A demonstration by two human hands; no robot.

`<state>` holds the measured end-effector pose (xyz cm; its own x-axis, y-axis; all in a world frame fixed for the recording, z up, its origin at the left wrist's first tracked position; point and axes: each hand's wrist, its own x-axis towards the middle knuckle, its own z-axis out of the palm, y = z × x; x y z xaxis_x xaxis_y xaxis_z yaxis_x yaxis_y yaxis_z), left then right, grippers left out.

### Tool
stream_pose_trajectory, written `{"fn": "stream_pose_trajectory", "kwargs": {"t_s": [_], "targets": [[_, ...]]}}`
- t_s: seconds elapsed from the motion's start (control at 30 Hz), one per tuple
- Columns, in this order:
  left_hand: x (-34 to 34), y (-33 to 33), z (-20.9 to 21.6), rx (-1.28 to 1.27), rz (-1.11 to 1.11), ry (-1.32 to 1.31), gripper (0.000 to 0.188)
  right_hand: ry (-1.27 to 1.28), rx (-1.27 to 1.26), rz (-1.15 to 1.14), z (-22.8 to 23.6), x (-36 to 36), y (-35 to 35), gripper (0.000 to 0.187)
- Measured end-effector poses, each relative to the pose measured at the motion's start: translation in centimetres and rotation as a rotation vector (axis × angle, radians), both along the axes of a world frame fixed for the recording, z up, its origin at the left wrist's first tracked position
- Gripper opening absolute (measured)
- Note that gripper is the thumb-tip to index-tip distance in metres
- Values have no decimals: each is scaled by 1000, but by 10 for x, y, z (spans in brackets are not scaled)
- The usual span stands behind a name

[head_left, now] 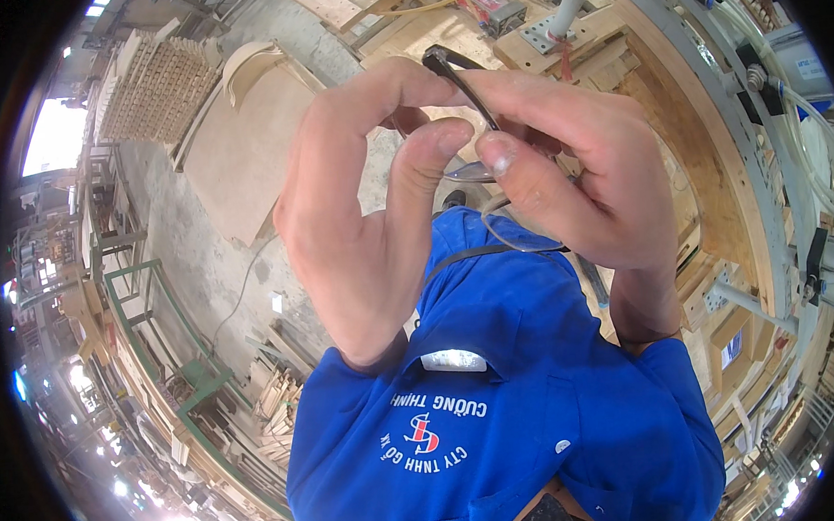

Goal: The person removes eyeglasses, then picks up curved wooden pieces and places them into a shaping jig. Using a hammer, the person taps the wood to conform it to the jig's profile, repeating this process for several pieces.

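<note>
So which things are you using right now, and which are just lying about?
Seems in use:
- glasses
- right hand
- left hand

Seems just around:
- wood stack
- board
- green frame

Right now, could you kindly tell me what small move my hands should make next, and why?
Perhaps bring the left hand thumb onto the dark arm of the eyeglasses to steady it: that thumb's tip looks slightly apart from it, while the right hand seems to carry most of the grip.
</note>
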<state>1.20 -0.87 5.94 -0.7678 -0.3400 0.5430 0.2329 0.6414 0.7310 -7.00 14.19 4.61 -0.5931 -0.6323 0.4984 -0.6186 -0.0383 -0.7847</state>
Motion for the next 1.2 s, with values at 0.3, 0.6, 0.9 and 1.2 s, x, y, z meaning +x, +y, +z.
{"fn": "stream_pose_trajectory", "kwargs": {"t_s": [0.3, 0.6, 0.9, 1.2], "targets": [[-3, -9, -3, -155, -42, 83, 19, -29, -2, 17, 1, -1, 1, 34], [-3, -13, -4, -201, -47, 86, 21, -38, 30, 17, 1, 0, 1, 34], [-1, -11, -1, -218, -20, 66, 21, -41, 59, 12, 4, 1, 3, 33], [1, -9, -2, -176, -13, 36, 21, -30, 30, 14, 3, 2, 3, 32]]}}
